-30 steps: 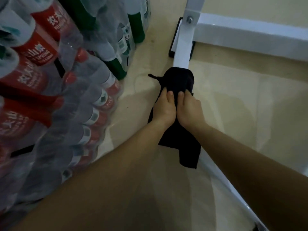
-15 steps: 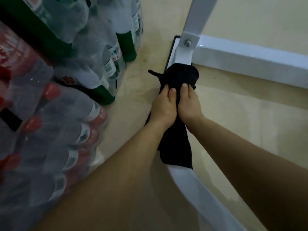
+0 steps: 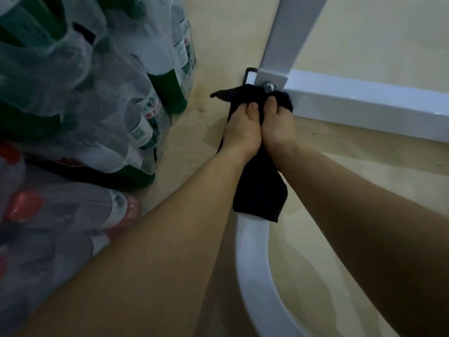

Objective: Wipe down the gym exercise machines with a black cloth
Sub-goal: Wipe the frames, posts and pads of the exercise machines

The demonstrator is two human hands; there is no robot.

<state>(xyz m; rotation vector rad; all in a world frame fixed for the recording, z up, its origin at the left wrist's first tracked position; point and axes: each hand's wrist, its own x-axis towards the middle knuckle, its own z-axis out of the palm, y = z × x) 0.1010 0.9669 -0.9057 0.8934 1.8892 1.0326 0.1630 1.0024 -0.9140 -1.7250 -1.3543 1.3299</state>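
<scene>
The person's left hand and right hand sit pressed side by side, both clenched around a soft black cloth that is wrapped over a white painted metal floor bar of the exercise machine. The cloth bunches under the fingertips and a pointed corner of it sticks out just beyond the left hand; its loose end trails back between the wrists and lies along the bar. Right ahead of the knuckles is a round silver bolt head on the joint where a white upright post meets a white square crossbar running off past the right hand. Off to the left hand's side stand shrink-wrapped packs of plastic water bottles with green and red labels, on a pale beige floor.
</scene>
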